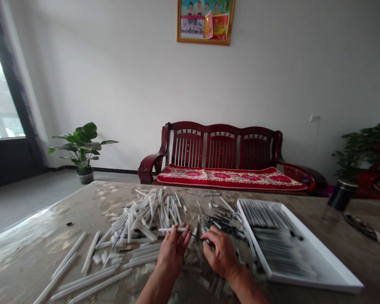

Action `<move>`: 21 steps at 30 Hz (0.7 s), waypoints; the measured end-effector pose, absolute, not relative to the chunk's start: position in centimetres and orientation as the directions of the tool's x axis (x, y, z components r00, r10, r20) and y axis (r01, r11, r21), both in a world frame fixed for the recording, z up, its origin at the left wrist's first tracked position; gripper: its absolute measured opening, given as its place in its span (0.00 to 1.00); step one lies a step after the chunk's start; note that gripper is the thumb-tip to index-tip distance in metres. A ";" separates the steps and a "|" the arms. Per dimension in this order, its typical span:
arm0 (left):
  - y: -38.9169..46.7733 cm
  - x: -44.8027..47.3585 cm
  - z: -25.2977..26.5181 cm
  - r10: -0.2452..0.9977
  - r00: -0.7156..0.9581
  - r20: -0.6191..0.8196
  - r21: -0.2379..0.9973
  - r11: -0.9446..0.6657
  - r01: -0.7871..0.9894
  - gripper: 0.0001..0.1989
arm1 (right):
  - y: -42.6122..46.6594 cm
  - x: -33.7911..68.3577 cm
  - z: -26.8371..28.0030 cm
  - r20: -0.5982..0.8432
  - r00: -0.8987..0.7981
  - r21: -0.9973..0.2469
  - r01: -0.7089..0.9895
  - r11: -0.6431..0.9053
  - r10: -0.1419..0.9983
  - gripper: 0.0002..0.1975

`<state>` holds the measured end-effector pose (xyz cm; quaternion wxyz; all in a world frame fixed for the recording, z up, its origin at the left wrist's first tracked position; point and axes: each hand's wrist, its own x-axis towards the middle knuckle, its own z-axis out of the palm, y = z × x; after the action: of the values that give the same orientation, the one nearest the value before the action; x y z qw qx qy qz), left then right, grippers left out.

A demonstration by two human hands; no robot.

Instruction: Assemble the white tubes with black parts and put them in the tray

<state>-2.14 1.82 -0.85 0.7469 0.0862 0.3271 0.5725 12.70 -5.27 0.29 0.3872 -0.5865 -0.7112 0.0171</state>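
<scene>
Left hand [174,248]: fingers pinching one white tube [165,230], judged light, stiff, smooth; best gripped mid-length. Right hand [220,251]: fingers pinching a thin dark rod [195,237]. Loose tubes [151,205]: beyond left fingers.

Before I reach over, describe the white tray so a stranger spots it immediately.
Find the table before the dark red wooden sofa, then look right of the right hand. The shallow white tray there holds slim sticks in two rows, whereas the white tubes nearby lie in a loose heap.
</scene>
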 end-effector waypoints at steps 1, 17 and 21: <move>1.8 -2.2 -0.9 0.909 0.130 -0.397 0.497 0.332 -0.802 0.06 | -5.3 12.7 0.3 0.535 -0.005 -0.483 0.819 0.310 0.845 0.11; 0.3 -1.5 -0.6 0.944 0.140 -0.297 0.755 0.323 -0.571 0.06 | -5.6 12.4 0.3 0.600 -0.047 -0.264 0.931 0.253 0.798 0.07; -1.0 -1.0 -0.5 0.932 0.285 -0.226 0.739 0.354 -0.573 0.08 | -5.6 11.9 0.8 0.686 -0.001 -0.319 0.898 0.302 0.727 0.08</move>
<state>-0.98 -1.05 -0.46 0.7539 0.2720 0.3300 0.4988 11.88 -5.63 0.76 0.4022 -0.5809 -0.6996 -0.1063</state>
